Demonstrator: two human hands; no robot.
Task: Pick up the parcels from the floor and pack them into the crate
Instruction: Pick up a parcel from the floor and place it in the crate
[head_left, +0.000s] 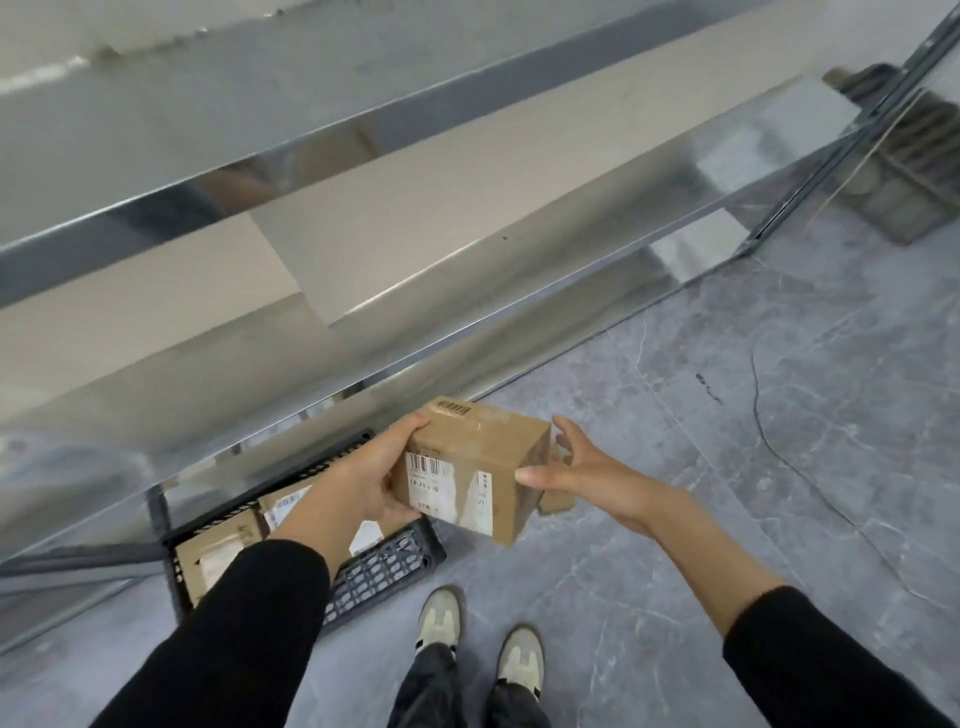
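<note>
A brown cardboard parcel (470, 470) with white barcode labels is held in the air above the floor. My left hand (371, 475) grips its left end, thumb on top. My right hand (576, 475) touches its right end with thumb and spread fingers. Below and to the left stands a black perforated plastic crate (384, 569) on the floor, partly under a shelf. Inside it lie other labelled cardboard parcels (218, 558), partly hidden by my left arm.
A metal shelving unit (363, 218) with shiny shelves fills the upper left. Grey marbled floor (727, 467) spreads to the right, with a thin cable (779, 452) across it. My feet in pale shoes (441, 618) stand below the parcel. A dark pallet-like object (904, 171) sits at upper right.
</note>
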